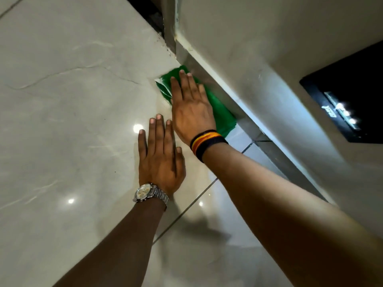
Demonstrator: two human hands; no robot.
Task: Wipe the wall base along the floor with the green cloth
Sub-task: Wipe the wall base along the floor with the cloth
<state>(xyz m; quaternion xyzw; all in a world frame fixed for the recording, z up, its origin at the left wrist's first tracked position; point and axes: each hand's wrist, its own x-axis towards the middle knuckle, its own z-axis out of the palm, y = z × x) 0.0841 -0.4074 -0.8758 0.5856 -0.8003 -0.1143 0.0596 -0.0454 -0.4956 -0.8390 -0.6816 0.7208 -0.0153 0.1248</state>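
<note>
A green cloth [222, 114] lies on the glossy floor tile, pushed up against the grey wall base [244, 112] that runs diagonally from upper middle to lower right. My right hand [190, 106], with a striped wristband, lies flat on top of the cloth with fingers stretched out, pressing it against the skirting. My left hand [160, 158], with a metal watch on the wrist, rests flat on the bare floor just left of and nearer than the right hand, fingers extended and holding nothing.
The floor [72, 121] is shiny pale marble-look tile with a grout line [186, 208] under my arms. The cream wall [269, 48] rises above the skirting. A black panel [352, 100] is set in the wall at right. A dark gap [153, 17] shows at the top.
</note>
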